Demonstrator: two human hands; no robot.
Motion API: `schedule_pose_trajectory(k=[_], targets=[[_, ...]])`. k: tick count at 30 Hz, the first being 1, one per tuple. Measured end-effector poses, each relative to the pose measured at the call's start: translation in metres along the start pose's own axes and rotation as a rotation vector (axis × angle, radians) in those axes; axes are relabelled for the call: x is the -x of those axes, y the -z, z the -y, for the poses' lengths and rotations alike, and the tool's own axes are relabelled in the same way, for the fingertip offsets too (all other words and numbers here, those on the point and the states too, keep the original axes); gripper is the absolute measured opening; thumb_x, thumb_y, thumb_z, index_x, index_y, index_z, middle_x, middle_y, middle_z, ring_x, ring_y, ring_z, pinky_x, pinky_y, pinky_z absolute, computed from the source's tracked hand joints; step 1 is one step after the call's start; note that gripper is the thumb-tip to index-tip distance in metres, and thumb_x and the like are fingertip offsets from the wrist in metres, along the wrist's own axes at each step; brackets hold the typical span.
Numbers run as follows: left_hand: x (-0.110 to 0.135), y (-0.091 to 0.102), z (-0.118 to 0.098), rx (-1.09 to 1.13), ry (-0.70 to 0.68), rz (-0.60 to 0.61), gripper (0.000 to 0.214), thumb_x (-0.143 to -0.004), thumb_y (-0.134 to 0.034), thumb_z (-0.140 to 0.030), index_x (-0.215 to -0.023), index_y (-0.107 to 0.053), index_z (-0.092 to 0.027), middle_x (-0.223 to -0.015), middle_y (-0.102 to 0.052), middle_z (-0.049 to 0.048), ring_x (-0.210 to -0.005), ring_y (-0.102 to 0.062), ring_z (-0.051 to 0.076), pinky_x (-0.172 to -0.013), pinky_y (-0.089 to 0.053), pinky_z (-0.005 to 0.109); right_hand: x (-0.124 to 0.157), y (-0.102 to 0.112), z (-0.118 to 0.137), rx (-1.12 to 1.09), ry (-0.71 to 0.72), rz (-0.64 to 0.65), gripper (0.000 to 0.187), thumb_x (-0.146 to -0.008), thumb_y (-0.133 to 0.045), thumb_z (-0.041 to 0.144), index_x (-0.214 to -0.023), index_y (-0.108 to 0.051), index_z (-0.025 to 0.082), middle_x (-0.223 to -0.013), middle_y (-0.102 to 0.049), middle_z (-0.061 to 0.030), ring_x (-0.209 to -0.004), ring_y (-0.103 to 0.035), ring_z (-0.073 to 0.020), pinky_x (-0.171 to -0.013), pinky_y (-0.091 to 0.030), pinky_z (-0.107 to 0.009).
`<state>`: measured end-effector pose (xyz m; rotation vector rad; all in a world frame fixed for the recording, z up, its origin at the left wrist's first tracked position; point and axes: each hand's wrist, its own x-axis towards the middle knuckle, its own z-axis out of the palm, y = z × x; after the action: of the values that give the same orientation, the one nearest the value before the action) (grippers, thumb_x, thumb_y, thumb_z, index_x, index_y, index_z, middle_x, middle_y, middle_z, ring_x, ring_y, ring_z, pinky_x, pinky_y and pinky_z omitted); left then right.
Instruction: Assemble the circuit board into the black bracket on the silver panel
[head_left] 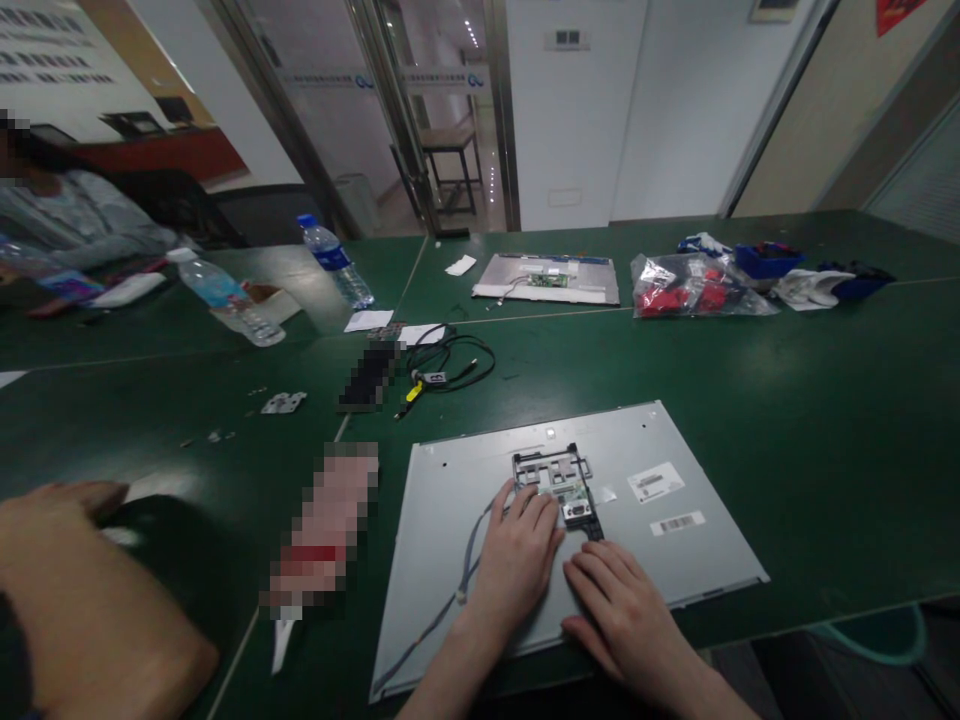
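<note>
A large silver display panel (435, 500) lies back side up on the green table, its stickers showing at the right. Near its middle sits a black-edged metal bracket (551, 468), with a small board and a blue-screwed video connector (577, 512) at its lower right. My left hand (521, 545) has its fingers bent over the bracket's lower left side, hiding that part. By the bracket's lower right end, my right hand (619, 605) rests with fingers stretched out, thumb apart over the panel's near edge. A grey cable (469, 555) runs from under my left hand to the panel's near left corner.
Another person's arm (97, 600) reaches in at the left. A coiled black cable (457, 375) and a phone-like dark slab (369, 378) lie beyond the panel. Farther back are a second panel (495, 280), a plastic bag with red items (697, 288) and water bottles (334, 260).
</note>
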<state>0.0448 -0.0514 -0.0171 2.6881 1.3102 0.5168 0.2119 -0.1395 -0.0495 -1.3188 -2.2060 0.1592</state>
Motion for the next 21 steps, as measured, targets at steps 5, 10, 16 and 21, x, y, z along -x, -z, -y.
schedule_pose_trajectory(k=[5, 10, 16, 21], targets=[[0.0, 0.001, 0.002, 0.002, 0.001, 0.02, 0.023, -0.093, -0.058, -0.021, -0.116, -0.06, -0.021, -0.113, -0.067, 0.0051, -0.119, -0.054, 0.025, -0.117, -0.025, 0.053, -0.004, 0.009, 0.0, 0.013, 0.013, 0.078, 0.041, -0.092, -0.059, 0.03, -0.129, -0.057, 0.014, -0.123, -0.065, -0.0128, -0.115, -0.058, -0.0287, -0.104, -0.046, -0.046], [0.0, 0.0, 0.001, -0.019, 0.001, 0.016, 0.024, -0.093, -0.06, -0.02, -0.116, -0.06, -0.022, -0.113, -0.067, 0.0041, -0.119, -0.054, 0.025, -0.116, -0.027, 0.052, -0.005, 0.013, -0.001, 0.014, 0.031, 0.073, 0.041, -0.093, -0.058, 0.029, -0.131, -0.056, 0.016, -0.123, -0.065, -0.0116, -0.114, -0.058, -0.0262, -0.106, -0.045, -0.045], [0.001, -0.003, 0.002, -0.039, -0.013, 0.019, 0.024, -0.094, -0.056, -0.017, -0.117, -0.059, -0.021, -0.113, -0.067, 0.0046, -0.116, -0.056, 0.024, -0.115, -0.028, 0.052, -0.015, 0.014, 0.0, 0.021, 0.038, -0.001, 0.039, -0.094, -0.054, 0.028, -0.13, -0.056, 0.013, -0.123, -0.065, -0.0133, -0.114, -0.058, -0.0269, -0.105, -0.045, -0.046], [0.0, -0.002, 0.002, -0.049, -0.026, -0.002, 0.024, -0.093, -0.055, -0.015, -0.116, -0.059, -0.02, -0.112, -0.068, 0.0052, -0.115, -0.057, 0.024, -0.115, -0.029, 0.051, -0.024, 0.012, -0.001, 0.007, 0.018, 0.0, 0.036, -0.093, -0.055, 0.027, -0.126, -0.058, 0.013, -0.119, -0.067, -0.0134, -0.111, -0.059, -0.0266, -0.106, -0.044, -0.047]])
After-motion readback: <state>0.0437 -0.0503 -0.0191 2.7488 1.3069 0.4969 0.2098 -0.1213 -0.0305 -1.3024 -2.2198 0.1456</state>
